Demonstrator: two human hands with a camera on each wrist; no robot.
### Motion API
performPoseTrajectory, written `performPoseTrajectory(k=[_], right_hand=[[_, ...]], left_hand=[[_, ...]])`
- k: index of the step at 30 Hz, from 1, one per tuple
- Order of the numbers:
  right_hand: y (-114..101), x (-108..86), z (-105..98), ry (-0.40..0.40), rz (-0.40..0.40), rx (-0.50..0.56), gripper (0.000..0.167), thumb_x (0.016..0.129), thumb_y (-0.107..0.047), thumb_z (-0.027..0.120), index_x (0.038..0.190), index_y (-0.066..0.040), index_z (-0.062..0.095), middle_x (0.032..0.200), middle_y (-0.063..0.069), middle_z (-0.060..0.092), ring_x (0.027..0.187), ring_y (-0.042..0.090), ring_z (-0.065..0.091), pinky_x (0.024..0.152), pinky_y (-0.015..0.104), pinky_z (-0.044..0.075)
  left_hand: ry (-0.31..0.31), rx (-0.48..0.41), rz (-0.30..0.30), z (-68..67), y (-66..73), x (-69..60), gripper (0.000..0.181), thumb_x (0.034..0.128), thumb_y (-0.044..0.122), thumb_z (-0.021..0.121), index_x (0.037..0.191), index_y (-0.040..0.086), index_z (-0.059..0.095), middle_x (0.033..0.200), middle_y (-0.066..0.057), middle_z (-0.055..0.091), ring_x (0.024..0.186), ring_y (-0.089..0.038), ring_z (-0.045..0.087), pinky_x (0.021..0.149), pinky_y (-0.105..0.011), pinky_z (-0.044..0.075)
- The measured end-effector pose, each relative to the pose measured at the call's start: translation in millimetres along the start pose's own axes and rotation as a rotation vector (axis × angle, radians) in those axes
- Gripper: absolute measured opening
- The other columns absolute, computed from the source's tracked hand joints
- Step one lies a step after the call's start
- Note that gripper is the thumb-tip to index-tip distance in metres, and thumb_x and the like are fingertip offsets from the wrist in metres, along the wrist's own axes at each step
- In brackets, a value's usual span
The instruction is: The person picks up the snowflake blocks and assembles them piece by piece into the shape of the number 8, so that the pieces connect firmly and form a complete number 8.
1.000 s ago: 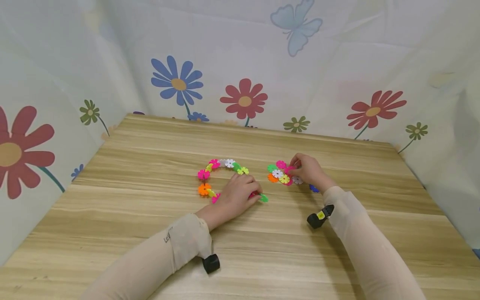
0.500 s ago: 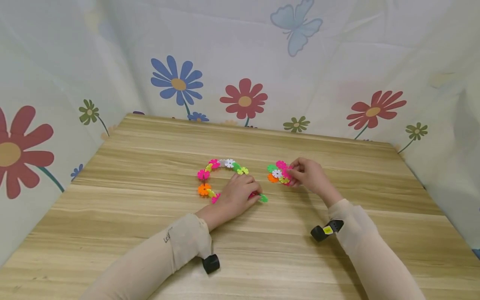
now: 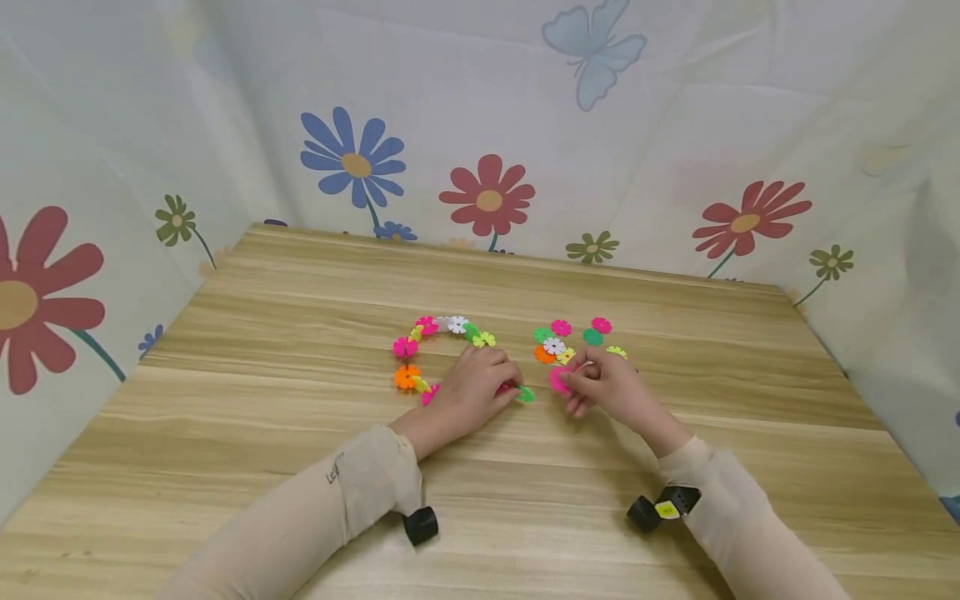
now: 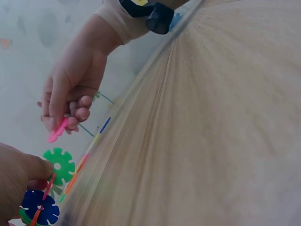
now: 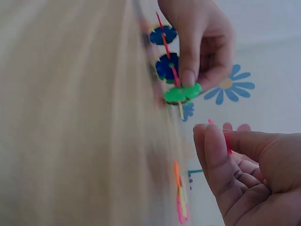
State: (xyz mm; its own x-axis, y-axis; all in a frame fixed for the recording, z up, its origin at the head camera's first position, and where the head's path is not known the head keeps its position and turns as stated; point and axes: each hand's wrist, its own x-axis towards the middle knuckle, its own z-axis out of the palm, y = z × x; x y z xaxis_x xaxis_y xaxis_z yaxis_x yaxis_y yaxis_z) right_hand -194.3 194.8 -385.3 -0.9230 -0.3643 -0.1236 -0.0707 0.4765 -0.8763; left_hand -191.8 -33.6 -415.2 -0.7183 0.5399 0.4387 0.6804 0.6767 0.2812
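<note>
A chain of flower-shaped plastic discs (image 3: 407, 377) in pink, orange, yellow, white and green curves round my left hand (image 3: 474, 387). That hand pinches the chain near its end, where a green disc (image 4: 61, 165) sticks out past the thumb; dark blue discs (image 5: 167, 66) follow it in the right wrist view. My right hand (image 3: 618, 387) pinches a loose pink disc (image 3: 559, 381) between thumb and fingertips, a short gap to the right of the green one. Part of the chain is hidden under the left hand.
Behind the right hand lie loose flower discs: a white one (image 3: 554, 346), an orange one (image 3: 545, 354), a dark green one (image 3: 592, 337) and several more. The wooden table (image 3: 300, 283) meets a flower-printed cloth (image 3: 420, 75) at its back edge.
My right hand has taken the pink disc from the loose pile and brought it nearer and slightly left. Discs it covered now show behind it. The left hand stays in place.
</note>
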Motion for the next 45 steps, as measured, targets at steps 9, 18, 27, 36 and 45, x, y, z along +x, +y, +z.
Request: performPoseTrajectory(k=[9,18,27,36,45], right_hand=[[8.7,-8.3,20.6,-0.078,0.018,0.133,0.018,0.096,-0.005,0.054,0.101,0.012,0.049,0.083,0.027,0.070,0.058,0.014,0.067,0.056,0.035,0.058],[11.6,-7.2,27.2,-0.107,0.038,0.178,0.017,0.098,-0.006,0.051,0.102,0.011,0.048,0.085,0.024,0.071,0.060,0.011,0.067,0.057,0.029,0.058],[10.5,-4.4,29.0,-0.109,0.035,0.192,0.014,0.098,-0.004,0.050,0.102,0.010,0.048,0.078,0.012,0.071,0.059,0.009,0.065,0.055,0.023,0.055],[12.0,1.0,30.4,-0.134,0.005,0.199,0.013,0.098,-0.005,0.051,0.099,0.008,0.048,0.073,0.006,0.069,0.057,0.008,0.063,0.052,0.022,0.053],[6.6,4.0,33.3,-0.076,-0.005,0.074,0.019,0.096,-0.013,0.058,0.098,0.006,0.055,0.067,0.003,0.063,0.049,0.007,0.052,0.041,0.018,0.038]], left_hand=[[-0.002,0.003,-0.008,-2.3,1.3,0.6,0.006,0.0856,0.022,0.072,0.087,0.017,0.071,0.086,0.003,0.064,0.087,-0.016,0.058,0.081,-0.032,0.042],[0.002,0.006,0.010,0.3,0.9,0.8,0.006,0.0857,0.023,0.072,0.087,0.017,0.071,0.086,0.003,0.066,0.087,-0.016,0.059,0.080,-0.031,0.042],[0.057,-0.030,0.080,2.2,0.2,-0.3,0.006,0.0864,0.021,0.071,0.085,0.016,0.074,0.085,0.003,0.069,0.087,-0.016,0.062,0.079,-0.030,0.044],[0.042,-0.031,0.073,0.6,1.8,-0.9,0.010,0.0822,0.024,0.075,0.087,0.016,0.072,0.086,0.002,0.065,0.087,-0.016,0.059,0.080,-0.031,0.044],[-0.116,0.020,0.052,-6.3,8.2,1.7,0.036,0.0821,0.036,0.074,0.111,0.017,0.068,0.106,0.002,0.069,0.109,-0.019,0.060,0.103,-0.040,0.040]])
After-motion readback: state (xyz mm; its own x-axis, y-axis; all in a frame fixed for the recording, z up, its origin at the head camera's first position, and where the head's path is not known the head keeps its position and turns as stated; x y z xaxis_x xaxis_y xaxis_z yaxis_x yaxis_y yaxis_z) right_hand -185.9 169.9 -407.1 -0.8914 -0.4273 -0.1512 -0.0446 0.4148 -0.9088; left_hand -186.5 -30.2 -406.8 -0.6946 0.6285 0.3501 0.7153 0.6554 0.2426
